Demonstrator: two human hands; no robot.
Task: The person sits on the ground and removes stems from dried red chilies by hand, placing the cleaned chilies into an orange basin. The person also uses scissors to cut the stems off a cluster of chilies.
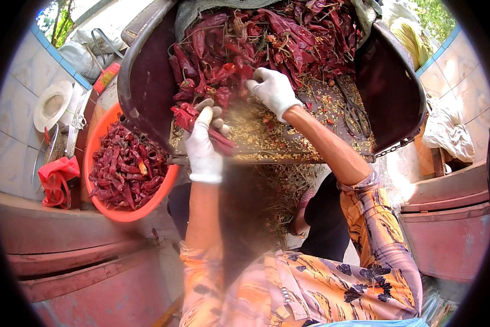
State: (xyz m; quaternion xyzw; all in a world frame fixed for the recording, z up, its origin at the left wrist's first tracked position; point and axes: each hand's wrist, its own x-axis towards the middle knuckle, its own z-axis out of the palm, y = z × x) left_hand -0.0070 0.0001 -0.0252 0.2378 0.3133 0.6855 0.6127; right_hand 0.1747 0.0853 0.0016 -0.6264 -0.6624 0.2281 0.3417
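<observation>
Several dried red chili peppers (184, 116) are in my white-gloved left hand (204, 143), above the front left of a dark metal cart bed (147, 81). My right hand (271, 92), also gloved in white, is at the near edge of a heap of dried chilies (294, 36). Its thumb and forefinger are pinched at a blurred red chili (243, 77). Pale seeds (261, 139) are scattered over the bed floor below both hands. A pair of scissors (356, 116) lies among the seeds to the right.
An orange plastic basin (93, 163) of dried chilies stands left of the bed. A chain (394, 148) hangs at the bed's right corner. Stems and debris (287, 196) lie on the ground between my legs. A red bag (59, 180) and a straw-coloured hat (53, 105) are farther left.
</observation>
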